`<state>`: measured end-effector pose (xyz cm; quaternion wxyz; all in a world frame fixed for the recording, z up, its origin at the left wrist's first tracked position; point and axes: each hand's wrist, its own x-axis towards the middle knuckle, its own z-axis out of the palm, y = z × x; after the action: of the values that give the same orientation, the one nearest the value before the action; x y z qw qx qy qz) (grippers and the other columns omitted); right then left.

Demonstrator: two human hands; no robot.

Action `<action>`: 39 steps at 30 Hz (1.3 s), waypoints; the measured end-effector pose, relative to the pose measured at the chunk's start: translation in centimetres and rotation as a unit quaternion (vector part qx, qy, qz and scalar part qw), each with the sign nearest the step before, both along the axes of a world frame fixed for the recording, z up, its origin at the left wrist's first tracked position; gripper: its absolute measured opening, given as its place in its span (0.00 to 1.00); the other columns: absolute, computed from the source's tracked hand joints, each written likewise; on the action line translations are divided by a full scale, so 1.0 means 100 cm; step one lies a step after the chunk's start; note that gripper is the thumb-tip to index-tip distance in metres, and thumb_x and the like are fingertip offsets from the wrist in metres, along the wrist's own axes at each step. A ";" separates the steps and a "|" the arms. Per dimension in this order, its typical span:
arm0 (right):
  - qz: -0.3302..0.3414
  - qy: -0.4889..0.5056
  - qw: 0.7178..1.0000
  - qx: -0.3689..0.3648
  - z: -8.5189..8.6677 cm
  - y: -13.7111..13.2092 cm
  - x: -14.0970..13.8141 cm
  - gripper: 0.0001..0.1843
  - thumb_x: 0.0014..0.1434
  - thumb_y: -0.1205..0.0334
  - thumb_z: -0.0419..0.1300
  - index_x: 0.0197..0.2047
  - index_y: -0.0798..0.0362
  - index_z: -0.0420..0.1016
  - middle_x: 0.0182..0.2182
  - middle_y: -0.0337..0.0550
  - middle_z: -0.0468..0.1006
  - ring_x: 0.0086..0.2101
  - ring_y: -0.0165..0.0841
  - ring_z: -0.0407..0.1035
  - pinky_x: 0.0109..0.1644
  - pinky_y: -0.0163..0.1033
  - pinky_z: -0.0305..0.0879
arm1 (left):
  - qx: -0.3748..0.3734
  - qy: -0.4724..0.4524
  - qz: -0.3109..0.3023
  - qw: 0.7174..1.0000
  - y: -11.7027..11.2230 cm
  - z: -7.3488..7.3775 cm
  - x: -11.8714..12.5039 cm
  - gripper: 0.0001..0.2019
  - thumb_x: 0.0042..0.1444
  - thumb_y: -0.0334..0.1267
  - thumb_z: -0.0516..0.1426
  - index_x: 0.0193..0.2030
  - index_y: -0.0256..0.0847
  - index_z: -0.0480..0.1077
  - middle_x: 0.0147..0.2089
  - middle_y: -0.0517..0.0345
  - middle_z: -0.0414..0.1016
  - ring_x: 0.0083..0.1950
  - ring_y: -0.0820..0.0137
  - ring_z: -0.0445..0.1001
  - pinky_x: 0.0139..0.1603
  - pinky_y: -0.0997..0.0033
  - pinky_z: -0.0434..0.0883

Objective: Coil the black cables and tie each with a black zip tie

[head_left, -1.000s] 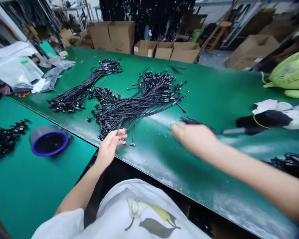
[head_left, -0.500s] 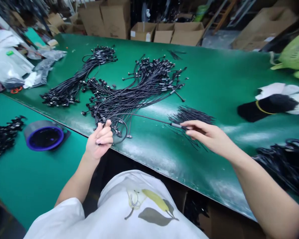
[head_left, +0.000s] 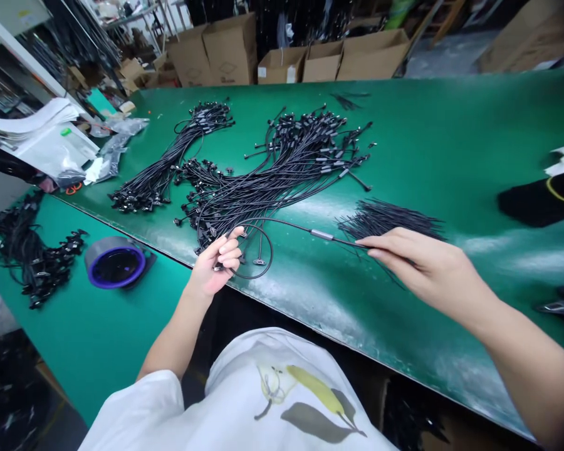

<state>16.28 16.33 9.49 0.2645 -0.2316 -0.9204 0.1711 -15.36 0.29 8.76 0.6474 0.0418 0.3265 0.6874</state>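
My left hand (head_left: pixel 217 264) is closed around a black cable (head_left: pixel 295 225), which loops out beside the fingers near the table's front edge. From there the cable runs right to my right hand (head_left: pixel 418 254), whose thumb and fingers pinch it just past a grey sleeve (head_left: pixel 322 235). Behind both hands lies a large heap of similar black cables (head_left: pixel 282 169) with connectors at their ends. A pile of thin black ties (head_left: pixel 388 218) sits right behind my right hand, partly covered by it.
A second cable bundle (head_left: pixel 169 160) lies at the back left. On the lower left table (head_left: pixel 117 332) are a roll of tape (head_left: pixel 116 262) and more cables (head_left: pixel 51 263). A black bundle with a yellow band (head_left: pixel 529 202) is at right. Cardboard boxes (head_left: pixel 230 50) stand behind the table.
The camera view has turned, shifting everything rightward. My right hand has slid along the cable away from the grey sleeve, which now shows fully. My left hand keeps its hold.
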 end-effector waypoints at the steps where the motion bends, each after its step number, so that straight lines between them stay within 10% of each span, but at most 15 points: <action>1: -0.013 -0.012 1.000 0.021 -0.003 -0.001 0.000 0.13 0.67 0.58 0.52 0.48 0.48 0.75 0.33 0.42 0.75 0.31 0.32 0.70 0.35 0.37 0.64 | -0.004 0.006 -0.003 1.000 0.001 0.000 -0.001 0.12 0.66 0.30 0.48 0.48 0.33 0.71 0.23 0.66 0.55 0.20 0.83 0.56 0.19 0.88 0.59; 7: 0.003 -0.154 0.970 0.187 -0.016 -0.041 -0.025 0.15 0.62 0.70 0.49 0.42 0.53 0.77 0.25 0.43 0.73 0.23 0.33 0.65 0.25 0.39 0.51 | 0.024 0.227 0.009 0.974 0.011 -0.012 0.028 0.12 0.63 0.45 0.54 0.43 0.40 0.72 0.39 0.56 0.74 0.42 0.72 0.75 0.47 0.71 0.72; 10: 0.122 -0.138 0.979 0.092 -0.010 -0.065 -0.051 0.14 0.65 0.66 0.49 0.33 0.53 0.74 0.24 0.43 0.73 0.25 0.32 0.66 0.29 0.38 0.55 | 0.092 0.445 -0.069 0.888 0.010 -0.025 0.059 0.15 0.61 0.49 0.56 0.44 0.40 0.73 0.46 0.51 0.76 0.53 0.64 0.73 0.58 0.63 0.66; 13: 0.099 -0.026 0.992 -0.069 -0.005 -0.068 -0.068 0.14 0.67 0.57 0.50 0.34 0.51 0.72 0.29 0.42 0.75 0.30 0.31 0.69 0.35 0.36 0.60 | 0.126 0.495 -0.179 0.841 0.004 -0.035 0.078 0.15 0.62 0.50 0.54 0.39 0.39 0.72 0.31 0.56 0.74 0.37 0.68 0.73 0.48 0.66 0.68; 18: -0.035 0.228 0.888 -0.397 -0.031 -0.064 -0.089 0.17 0.58 0.46 0.60 0.39 0.51 0.70 0.31 0.41 0.72 0.36 0.34 0.68 0.40 0.38 0.65 | 0.118 0.280 -0.128 0.944 0.008 -0.034 0.086 0.17 0.61 0.52 0.54 0.33 0.38 0.67 0.19 0.69 0.55 0.20 0.77 0.59 0.33 0.70 0.66; 24: -0.069 0.309 0.702 -0.638 -0.057 -0.075 -0.101 0.19 0.53 0.46 0.64 0.29 0.54 0.67 0.17 0.27 0.51 0.17 0.21 0.43 0.18 0.29 0.43 | -0.002 0.208 -0.116 0.971 0.007 -0.045 0.102 0.22 0.58 0.57 0.55 0.29 0.37 0.66 0.29 0.56 0.72 0.39 0.67 0.74 0.44 0.68 0.68; 32: -0.020 0.328 0.635 -0.699 -0.055 -0.084 -0.096 0.20 0.53 0.44 0.65 0.33 0.54 0.71 0.41 0.44 0.75 0.40 0.31 0.71 0.47 0.39 0.69 | -0.004 0.040 -0.115 0.993 -0.011 -0.040 0.098 0.22 0.63 0.52 0.52 0.23 0.39 0.60 0.21 0.66 0.56 0.25 0.75 0.62 0.44 0.67 0.69; 35: -0.051 0.347 0.667 -0.658 -0.062 -0.092 -0.102 0.19 0.53 0.45 0.66 0.36 0.53 0.73 0.39 0.41 0.74 0.38 0.29 0.68 0.46 0.36 0.67 | -0.020 -0.033 -0.057 0.998 -0.009 -0.032 0.096 0.21 0.68 0.46 0.45 0.25 0.38 0.61 0.21 0.66 0.54 0.22 0.78 0.57 0.41 0.71 0.70; 39: -0.077 0.376 0.619 -0.685 -0.069 -0.100 -0.108 0.18 0.51 0.48 0.68 0.34 0.53 0.71 0.35 0.38 0.71 0.34 0.26 0.66 0.38 0.32 0.68 | -0.025 -0.056 -0.011 0.998 -0.004 -0.034 0.099 0.19 0.69 0.42 0.44 0.28 0.37 0.63 0.23 0.65 0.57 0.26 0.78 0.62 0.44 0.72 0.70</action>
<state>5.45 6.37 2.58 0.3647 -0.3313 -0.3357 0.8029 -5.46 -0.16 5.38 0.6726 -0.0095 0.3070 0.6733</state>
